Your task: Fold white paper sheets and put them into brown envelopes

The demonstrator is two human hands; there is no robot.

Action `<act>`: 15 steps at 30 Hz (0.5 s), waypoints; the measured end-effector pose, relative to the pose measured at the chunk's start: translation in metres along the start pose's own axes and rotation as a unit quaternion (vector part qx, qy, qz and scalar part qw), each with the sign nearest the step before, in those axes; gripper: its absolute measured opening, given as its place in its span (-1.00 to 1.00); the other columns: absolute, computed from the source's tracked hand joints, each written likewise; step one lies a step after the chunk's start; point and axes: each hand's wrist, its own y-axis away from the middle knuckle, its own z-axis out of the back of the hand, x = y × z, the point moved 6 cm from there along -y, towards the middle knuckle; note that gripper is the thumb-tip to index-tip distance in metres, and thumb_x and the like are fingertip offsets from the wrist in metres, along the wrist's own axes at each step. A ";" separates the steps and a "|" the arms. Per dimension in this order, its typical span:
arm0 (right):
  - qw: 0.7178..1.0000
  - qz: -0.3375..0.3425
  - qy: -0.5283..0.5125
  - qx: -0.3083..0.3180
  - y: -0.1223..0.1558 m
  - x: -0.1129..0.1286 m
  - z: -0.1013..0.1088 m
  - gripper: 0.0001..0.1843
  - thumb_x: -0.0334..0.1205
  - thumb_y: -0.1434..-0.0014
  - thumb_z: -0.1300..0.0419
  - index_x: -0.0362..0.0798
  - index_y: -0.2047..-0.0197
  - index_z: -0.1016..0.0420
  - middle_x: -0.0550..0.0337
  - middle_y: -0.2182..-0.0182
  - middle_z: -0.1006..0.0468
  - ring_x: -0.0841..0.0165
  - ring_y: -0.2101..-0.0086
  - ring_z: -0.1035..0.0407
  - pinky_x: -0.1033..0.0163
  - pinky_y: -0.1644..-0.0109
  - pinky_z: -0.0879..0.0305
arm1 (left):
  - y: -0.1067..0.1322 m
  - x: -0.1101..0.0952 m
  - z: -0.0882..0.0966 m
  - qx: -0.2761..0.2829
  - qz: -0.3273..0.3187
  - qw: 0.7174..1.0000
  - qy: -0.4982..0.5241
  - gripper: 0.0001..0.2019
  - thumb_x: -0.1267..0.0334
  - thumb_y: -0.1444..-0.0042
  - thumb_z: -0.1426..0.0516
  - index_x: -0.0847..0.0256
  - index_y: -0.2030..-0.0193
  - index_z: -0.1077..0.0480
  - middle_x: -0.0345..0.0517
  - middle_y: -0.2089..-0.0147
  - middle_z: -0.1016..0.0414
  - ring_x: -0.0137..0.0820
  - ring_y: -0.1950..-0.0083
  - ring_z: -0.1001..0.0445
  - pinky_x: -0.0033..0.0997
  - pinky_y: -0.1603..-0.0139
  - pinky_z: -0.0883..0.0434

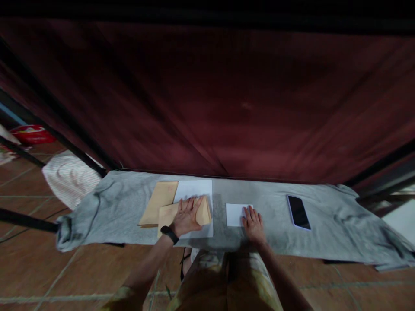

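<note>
My left hand [186, 218], with a dark band on its wrist, lies spread on a tan paper envelope [166, 212]. Beneath that envelope is a larger sheet of white paper [194, 186]. Further left, a stack of tan envelopes [157, 203] partly meets the sheet. My right hand [253, 225] rests with fingers stretched over the right edge of a small white paper [234, 214], pressing it flat on the cloth. Whether the small paper is one layer or several I cannot tell.
A grey cloth [272, 207] covers the narrow bench. Right of my right hand lies a phone [298, 211] with a dark screen. A dark red panel [227, 108] rises behind the bench. At left are a striped cloth [71, 177] and a red container [34, 134].
</note>
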 end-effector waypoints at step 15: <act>0.905 -0.019 -0.419 0.071 0.003 0.114 0.026 -0.42 -0.01 -0.36 0.03 0.00 -0.37 -0.25 0.03 -0.17 -0.49 0.18 -0.11 -0.40 0.07 -0.21 -0.33 | -0.002 -0.073 -0.013 -0.037 -0.080 0.995 -0.036 0.19 0.01 0.11 -0.34 0.16 -0.54 0.29 0.30 -0.56 0.19 0.15 -0.55 0.21 0.30 -0.46 0.39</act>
